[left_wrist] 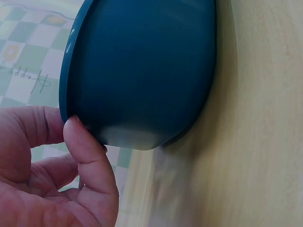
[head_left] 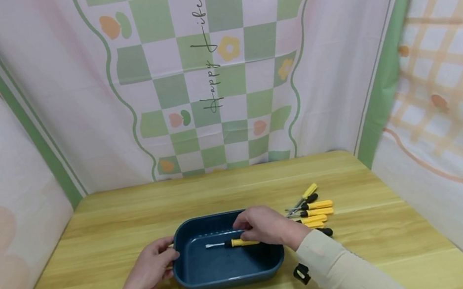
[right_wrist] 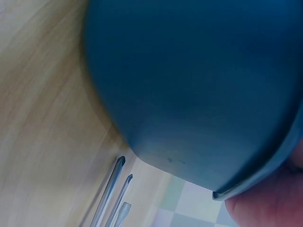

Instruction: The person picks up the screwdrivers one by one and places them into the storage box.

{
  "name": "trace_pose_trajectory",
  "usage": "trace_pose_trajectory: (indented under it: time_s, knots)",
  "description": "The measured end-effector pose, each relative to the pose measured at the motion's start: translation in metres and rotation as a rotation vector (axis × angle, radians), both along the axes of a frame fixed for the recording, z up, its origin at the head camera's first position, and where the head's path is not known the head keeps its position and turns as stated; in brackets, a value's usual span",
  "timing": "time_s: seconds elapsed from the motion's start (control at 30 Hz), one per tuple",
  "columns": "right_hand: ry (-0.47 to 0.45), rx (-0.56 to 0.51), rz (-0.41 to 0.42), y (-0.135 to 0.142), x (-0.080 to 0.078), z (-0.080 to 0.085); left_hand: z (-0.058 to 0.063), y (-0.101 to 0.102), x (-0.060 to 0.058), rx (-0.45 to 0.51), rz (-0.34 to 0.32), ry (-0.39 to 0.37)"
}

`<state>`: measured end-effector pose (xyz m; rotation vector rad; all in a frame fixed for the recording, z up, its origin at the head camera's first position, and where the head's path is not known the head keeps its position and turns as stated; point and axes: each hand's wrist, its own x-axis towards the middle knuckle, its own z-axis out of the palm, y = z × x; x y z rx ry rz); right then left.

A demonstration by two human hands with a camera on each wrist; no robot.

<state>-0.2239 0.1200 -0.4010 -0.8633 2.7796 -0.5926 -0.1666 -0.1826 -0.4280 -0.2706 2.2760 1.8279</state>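
Observation:
A deep dark-blue tray with rounded corners stands on the table. One screwdriver with a yellow and black handle lies in it, its flat tip to the left. My left hand pinches the tray's left rim between thumb and fingers, as the left wrist view also shows. Over the tray's right side is my right hand, thumb and forefinger apart above the screwdriver's handle, whose end it hides. In the right wrist view the tray's wall covers most of that hand.
Several more screwdrivers, with yellow or black handles, lie close together right of the tray, partly behind my right hand. The wooden table ends at patterned cloth walls at the back and sides.

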Motion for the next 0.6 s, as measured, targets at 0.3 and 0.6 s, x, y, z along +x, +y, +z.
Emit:
trace_pose_trajectory:
  time_s: [0.3,0.6]
  knots:
    - [-0.008,-0.05,0.006,0.0038,0.001,0.0006,-0.0005,0.0001,0.0003,0.001,-0.003,0.009]
    - [-0.058,-0.128,0.009,0.0068,0.0034,0.0067,-0.0022,-0.0004,-0.0006,-0.004,-0.005,0.017]
